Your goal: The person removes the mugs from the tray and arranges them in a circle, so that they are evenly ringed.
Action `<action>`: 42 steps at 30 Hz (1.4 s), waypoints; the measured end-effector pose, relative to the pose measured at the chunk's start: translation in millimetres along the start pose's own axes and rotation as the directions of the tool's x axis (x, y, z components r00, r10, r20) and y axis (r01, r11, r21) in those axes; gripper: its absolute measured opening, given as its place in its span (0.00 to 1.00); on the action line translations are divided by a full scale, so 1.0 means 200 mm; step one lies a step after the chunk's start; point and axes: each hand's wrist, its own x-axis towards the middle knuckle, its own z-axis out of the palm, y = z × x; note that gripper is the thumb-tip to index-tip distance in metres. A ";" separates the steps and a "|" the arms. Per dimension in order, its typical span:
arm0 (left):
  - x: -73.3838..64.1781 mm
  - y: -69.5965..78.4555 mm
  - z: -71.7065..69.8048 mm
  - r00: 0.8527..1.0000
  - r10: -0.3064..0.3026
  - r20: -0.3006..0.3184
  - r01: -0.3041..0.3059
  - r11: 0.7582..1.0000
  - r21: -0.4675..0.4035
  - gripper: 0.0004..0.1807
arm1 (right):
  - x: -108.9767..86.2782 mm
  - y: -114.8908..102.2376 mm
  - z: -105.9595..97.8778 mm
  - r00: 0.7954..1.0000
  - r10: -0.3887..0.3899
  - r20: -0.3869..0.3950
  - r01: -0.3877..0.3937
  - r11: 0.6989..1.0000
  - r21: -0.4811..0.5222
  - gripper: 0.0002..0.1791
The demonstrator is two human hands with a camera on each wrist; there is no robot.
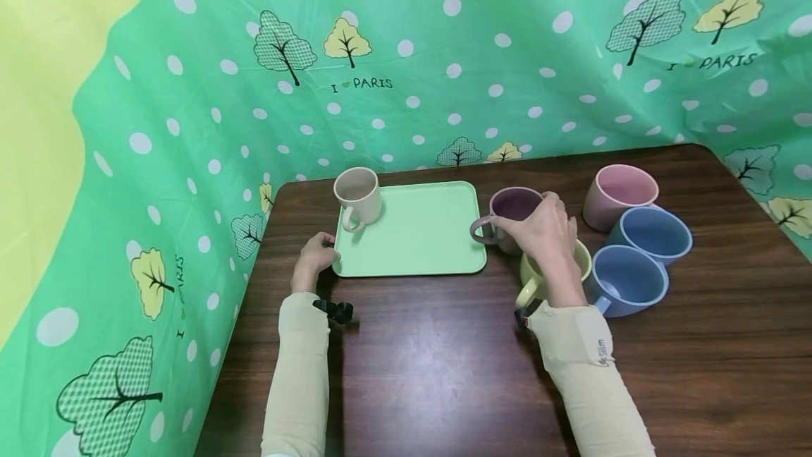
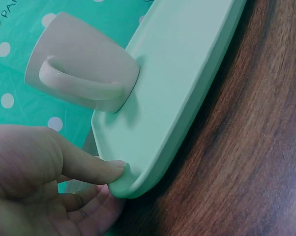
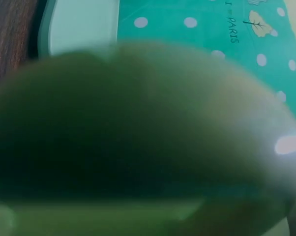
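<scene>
A light green tray lies on the table, with a pale pinkish-white mug standing at its back left corner. My left hand pinches the tray's front left corner; in the left wrist view its thumb is on the rim and the other fingers are below. Right of the tray, my right hand grips a purple mug by its rim, the handle facing left. A yellow mug stands partly hidden under my right wrist. A blurred greenish shape fills most of the right wrist view.
To the right of my right hand stand a pink mug and two blue mugs, one behind and one in front, close together. A green patterned cloth hangs behind and left of the dark wooden table.
</scene>
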 end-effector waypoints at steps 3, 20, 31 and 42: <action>0.00 0.00 0.00 1.000 0.007 -0.006 -0.007 1.000 0.002 0.19 | 0.00 0.00 0.00 1.000 0.002 0.006 -0.002 1.000 0.000 0.61; 0.00 -0.01 0.00 1.000 -0.001 -0.004 0.001 1.000 0.005 0.20 | -0.04 0.02 -0.03 0.998 0.029 0.051 -0.025 0.997 -0.073 0.64; -0.01 -0.01 0.00 1.000 0.000 -0.001 0.000 1.000 0.000 0.21 | -0.05 0.02 -0.04 0.995 0.012 0.097 0.002 0.989 -0.146 0.64; 0.00 0.00 0.00 1.000 -0.001 0.002 0.001 1.000 0.013 0.21 | -0.07 -0.03 -0.10 0.990 -0.018 0.142 0.035 0.992 -0.124 0.61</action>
